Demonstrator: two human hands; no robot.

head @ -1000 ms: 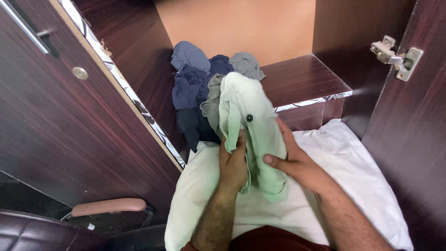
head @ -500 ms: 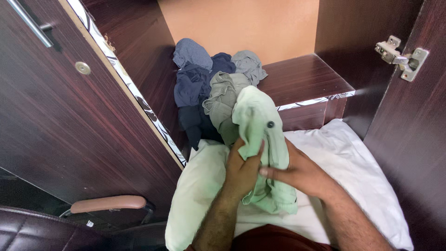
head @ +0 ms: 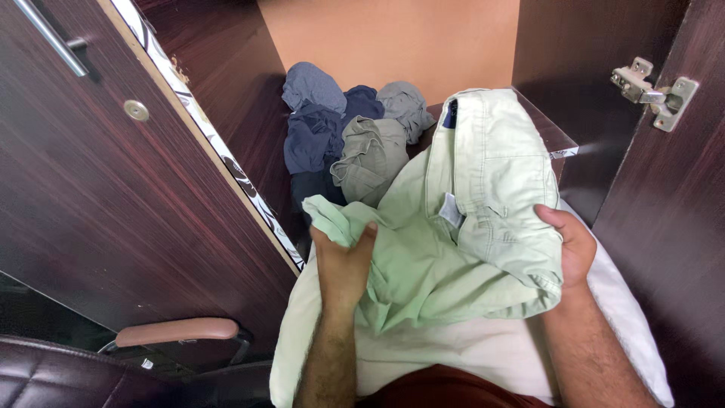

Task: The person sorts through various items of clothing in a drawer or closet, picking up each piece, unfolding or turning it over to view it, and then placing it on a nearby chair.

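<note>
Since half a sec ago the green trousers (head: 468, 227) have gone from a tight bunch betw. both hands to spread wide: waistband end lifted up over the shelf (head: 563, 140), other end pulled left. Both hands have moved apart.

Left hand (head: 343, 264) is fisted on a bunched end of the fabric, thumb up. Right hand (head: 570, 245) is closed on the waistband edge, fingers hidden behind the cloth. Trousers hang betw. the two, just above the white pillow (head: 627, 317), partly draped on it.

Progress, as a guess: garment is opened out but still rumpled, not flat, no fold made yet. Pile of clothes (head: 340, 128) (blue, grey, olive) sits unsorted at the back, touching the trousers' far edge.

Surface: white pillow on the lap, soft, uneven. Room: dark wood cupboard, door (head: 113, 174) open at left w/ metal handle, hinge (head: 653, 91) at right, orange back wall. Chair arm (head: 177, 332) low left.
</note>
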